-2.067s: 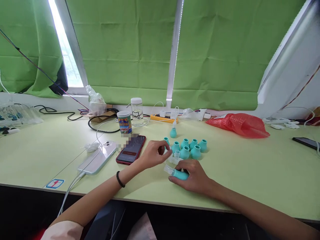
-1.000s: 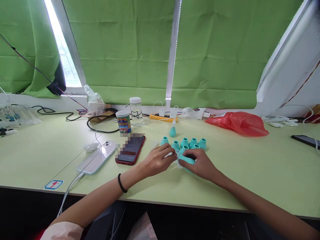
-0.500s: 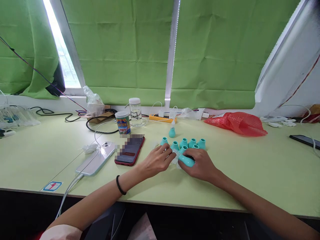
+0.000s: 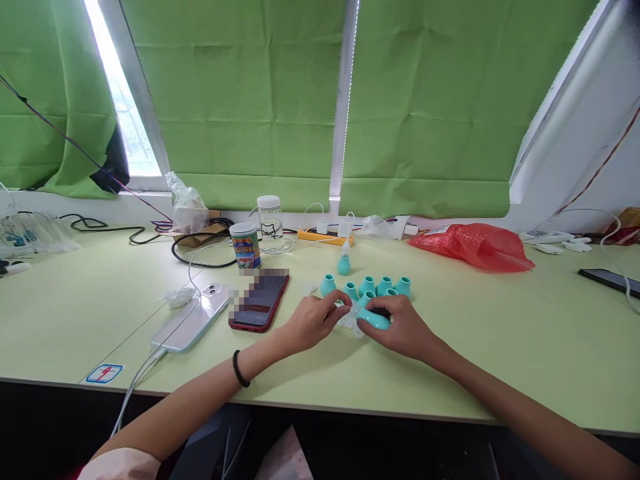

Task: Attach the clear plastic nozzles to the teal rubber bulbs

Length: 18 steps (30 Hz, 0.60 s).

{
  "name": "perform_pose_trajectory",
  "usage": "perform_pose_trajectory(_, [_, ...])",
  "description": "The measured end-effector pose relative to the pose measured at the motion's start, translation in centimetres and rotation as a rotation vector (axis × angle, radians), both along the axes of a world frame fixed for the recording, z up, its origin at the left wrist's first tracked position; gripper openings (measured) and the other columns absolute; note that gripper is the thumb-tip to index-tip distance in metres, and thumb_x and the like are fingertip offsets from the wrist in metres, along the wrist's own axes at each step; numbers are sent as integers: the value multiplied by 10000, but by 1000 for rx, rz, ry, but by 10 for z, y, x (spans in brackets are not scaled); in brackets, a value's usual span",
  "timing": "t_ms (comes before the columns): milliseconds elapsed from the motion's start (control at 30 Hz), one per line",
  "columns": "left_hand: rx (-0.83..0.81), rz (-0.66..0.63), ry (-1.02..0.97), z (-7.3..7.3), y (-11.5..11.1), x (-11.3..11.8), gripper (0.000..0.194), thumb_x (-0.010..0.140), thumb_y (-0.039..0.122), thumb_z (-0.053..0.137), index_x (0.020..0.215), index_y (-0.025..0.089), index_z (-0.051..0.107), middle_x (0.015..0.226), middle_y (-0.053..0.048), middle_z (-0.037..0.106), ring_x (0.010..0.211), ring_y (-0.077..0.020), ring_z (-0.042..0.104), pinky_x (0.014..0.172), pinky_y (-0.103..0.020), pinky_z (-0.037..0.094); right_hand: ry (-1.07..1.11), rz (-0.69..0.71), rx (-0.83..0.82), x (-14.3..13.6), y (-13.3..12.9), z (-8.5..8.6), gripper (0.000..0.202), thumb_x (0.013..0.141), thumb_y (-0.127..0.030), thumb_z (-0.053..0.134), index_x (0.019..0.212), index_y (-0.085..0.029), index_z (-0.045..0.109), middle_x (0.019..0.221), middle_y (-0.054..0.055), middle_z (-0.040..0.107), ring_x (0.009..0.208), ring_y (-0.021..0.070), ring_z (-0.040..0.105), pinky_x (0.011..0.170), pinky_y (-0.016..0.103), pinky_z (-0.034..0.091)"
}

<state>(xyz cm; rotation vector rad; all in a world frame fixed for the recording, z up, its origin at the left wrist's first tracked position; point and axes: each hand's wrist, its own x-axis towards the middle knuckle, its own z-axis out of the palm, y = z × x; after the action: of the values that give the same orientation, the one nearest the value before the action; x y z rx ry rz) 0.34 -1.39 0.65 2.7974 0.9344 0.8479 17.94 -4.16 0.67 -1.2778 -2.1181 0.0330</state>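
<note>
My right hand (image 4: 403, 327) is wrapped round a teal rubber bulb (image 4: 374, 320) lying on its side, its mouth end pointing left. At that end, the fingertips of my left hand (image 4: 320, 320) are pinched on a small translucent plastic nozzle (image 4: 353, 308), partly hidden by the fingers. Loose translucent nozzles (image 4: 357, 329) lie on the table beneath both hands. Just beyond them stand several open-mouthed teal bulbs (image 4: 385, 287). Behind these, one bulb (image 4: 344, 265) stands upright with a pale nozzle (image 4: 345, 246) fitted in its top.
To the left lie a red-cased phone (image 4: 260, 301) and a pale phone (image 4: 193, 319) with a charging cable. A patterned can (image 4: 246, 247) and a lidded clear jar (image 4: 271, 227) stand behind. A power strip (image 4: 320, 236) and a red plastic bag (image 4: 475, 247) lie along the back.
My left hand's fingers have shifted slightly and curled, uncovering more of the loose nozzles and the left-hand bulb. My right hand stays nearly in place with its bulb.
</note>
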Motion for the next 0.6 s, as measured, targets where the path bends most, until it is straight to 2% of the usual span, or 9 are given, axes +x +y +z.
perform_pose_trajectory(133, [167,-93,-104,-6,5,-2,228,788,279,411,955,153,502,577,16,536,520,-80,485,513,-191,355,-2,-1,-43,0,0,-1,192,651,-299,512,520,-159,523,445,-25,450,430,78,362,438,209,257])
perform_pose_trajectory(233, [311,-159,-100,-9,10,-3,192,790,238,422,873,143,566,639,-24,577,593,-93,513,537,-200,370,-22,-1,-46,0,0,-2,199,654,-304,507,518,-160,529,444,-21,456,429,80,364,433,211,249])
perform_pose_trajectory(367, [445,-215,-24,-8,16,-3,203,805,198,405,763,133,592,615,-31,580,598,-98,504,544,-212,374,-53,-25,-43,1,0,-1,191,645,-290,510,507,-159,526,440,-25,444,429,78,357,429,214,238])
perform_pose_trajectory(500, [584,-205,61,-5,15,-5,173,803,163,404,779,130,573,645,-27,581,621,-111,482,551,-234,366,-83,-31,-25,2,0,0,202,646,-289,507,494,-156,515,438,-24,440,430,77,353,435,219,234])
perform_pose_trajectory(600, [625,-199,150,-4,12,-7,166,809,145,387,793,127,551,666,-27,570,640,-118,465,569,-244,364,-115,-12,-2,2,1,0,212,648,-287,503,482,-155,495,437,-19,446,430,79,359,443,221,236])
